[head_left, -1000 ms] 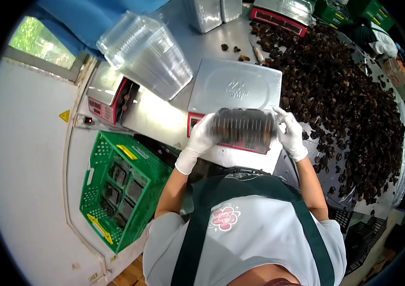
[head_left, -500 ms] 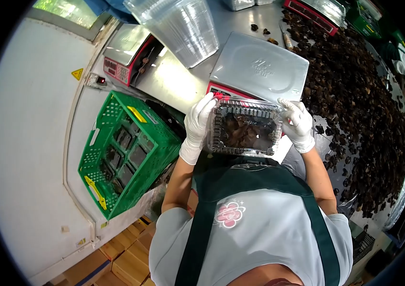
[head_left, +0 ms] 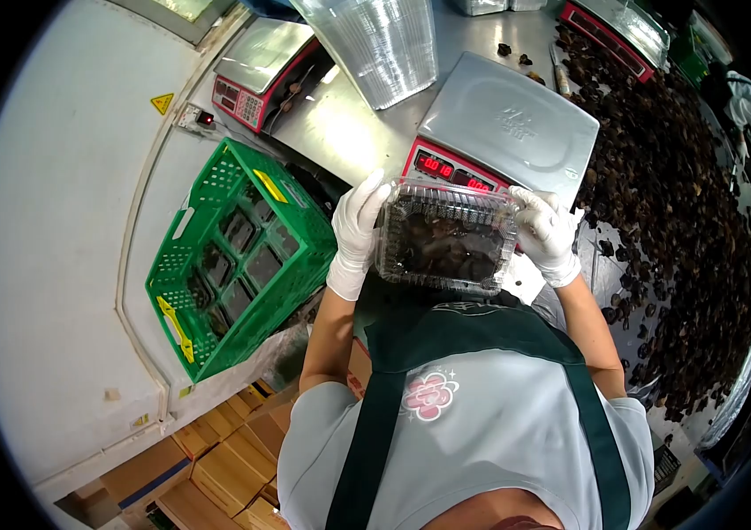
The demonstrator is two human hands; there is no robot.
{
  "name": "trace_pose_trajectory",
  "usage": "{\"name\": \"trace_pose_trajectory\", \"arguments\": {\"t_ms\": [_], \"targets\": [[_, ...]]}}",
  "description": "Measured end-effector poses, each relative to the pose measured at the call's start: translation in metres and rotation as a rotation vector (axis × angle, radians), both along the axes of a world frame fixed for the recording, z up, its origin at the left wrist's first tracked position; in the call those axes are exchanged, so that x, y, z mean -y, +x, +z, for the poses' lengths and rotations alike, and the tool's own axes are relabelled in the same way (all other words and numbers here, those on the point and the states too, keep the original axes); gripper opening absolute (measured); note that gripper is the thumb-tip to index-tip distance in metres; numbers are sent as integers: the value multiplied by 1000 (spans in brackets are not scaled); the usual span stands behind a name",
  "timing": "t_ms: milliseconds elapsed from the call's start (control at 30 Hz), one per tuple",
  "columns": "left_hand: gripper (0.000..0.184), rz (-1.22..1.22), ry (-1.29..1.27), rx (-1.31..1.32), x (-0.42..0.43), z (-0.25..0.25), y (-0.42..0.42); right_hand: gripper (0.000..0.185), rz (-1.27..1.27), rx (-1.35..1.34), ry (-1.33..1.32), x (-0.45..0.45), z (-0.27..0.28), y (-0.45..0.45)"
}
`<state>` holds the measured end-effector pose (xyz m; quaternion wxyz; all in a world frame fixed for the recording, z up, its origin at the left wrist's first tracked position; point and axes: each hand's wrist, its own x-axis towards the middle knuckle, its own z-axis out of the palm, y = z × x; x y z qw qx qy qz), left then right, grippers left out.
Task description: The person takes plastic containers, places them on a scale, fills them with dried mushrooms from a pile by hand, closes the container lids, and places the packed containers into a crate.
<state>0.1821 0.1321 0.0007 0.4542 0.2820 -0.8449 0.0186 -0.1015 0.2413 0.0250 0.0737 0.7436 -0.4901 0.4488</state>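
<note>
A clear plastic box [head_left: 446,243] with a closed lid is held in front of my apron. Dark brown, crinkled pieces resembling dried mushrooms show through it. My left hand [head_left: 358,227], in a white glove, grips the box's left side. At its upper right corner my right hand [head_left: 547,228], gloved too, has its fingers curled on the edge. Just beyond the box stands a red scale [head_left: 508,124] with a flat metal plate; its lit display shows -0.018. The box hides part of the scale's front.
A green crate [head_left: 305,243] at the left holds several filled boxes. Stacked clear trays [head_left: 384,53] stand on the metal table [head_left: 345,124], near another scale [head_left: 261,66]. Loose dark pieces [head_left: 667,203] cover the right side. Cardboard boxes [head_left: 234,473] lie below at left.
The view has shifted, so the scale and trays sit farther right. The box has tilted slightly in both hands, and the scale's red digits now show above it. Both hands keep their hold.
</note>
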Motion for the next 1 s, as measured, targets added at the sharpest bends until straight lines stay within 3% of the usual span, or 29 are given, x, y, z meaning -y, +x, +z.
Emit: {"name": "trace_pose_trajectory", "arguments": {"t_ms": [367, 500, 800, 967, 1000], "targets": [[47, -10, -103, -40, 2, 4, 15, 36, -11, -45, -49, 4, 8, 15], [48, -10, -97, -51, 7, 4, 18, 30, -14, -37, -40, 7, 6, 20], [48, -9, 208, -15, 7, 5, 31, 28, -17, 78, 110, 13, 9, 41], [43, -31, 297, -63, 0, 5, 39, 21, 4, 290, 284, 19, 6, 57], [43, -96, 672, -381, -2, -2, 33, 19, 35, 309, 293, 22, -1, 57]]}}
